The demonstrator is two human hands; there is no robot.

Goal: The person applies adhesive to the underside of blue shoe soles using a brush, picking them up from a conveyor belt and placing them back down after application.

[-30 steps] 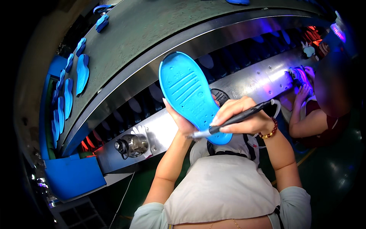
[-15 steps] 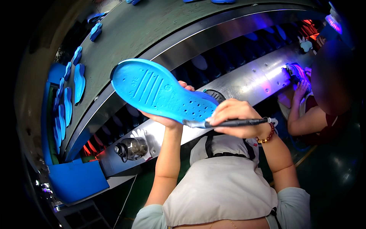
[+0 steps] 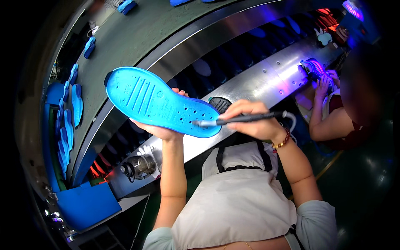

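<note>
My left hand (image 3: 160,130) grips a bright blue shoe sole (image 3: 164,106) from beneath, its fingertips showing over the far edge. The face turned up has long grooves at the left end and small holes toward the right end. In my right hand (image 3: 256,121) is a brush (image 3: 246,119) with a slim black handle and a tube at its back end. The pale bristles appear to touch the holed part of the sole, though motion blurs them. A dark, ridged oval piece (image 3: 220,104) lies on the metal ledge behind the sole.
A green conveyor belt (image 3: 137,39) carries several blue soles (image 3: 77,104) along its left side. Below its metal rim are racks of dark shoe parts. A dark jug (image 3: 141,166) stands on the metal ledge (image 3: 250,87). At right, a co-worker's hands (image 3: 323,85) hold a shoe under purple light.
The brush has gone from the sole's near edge onto its holed face. The sole now appears lower and further left, while the whole view has shifted slightly.
</note>
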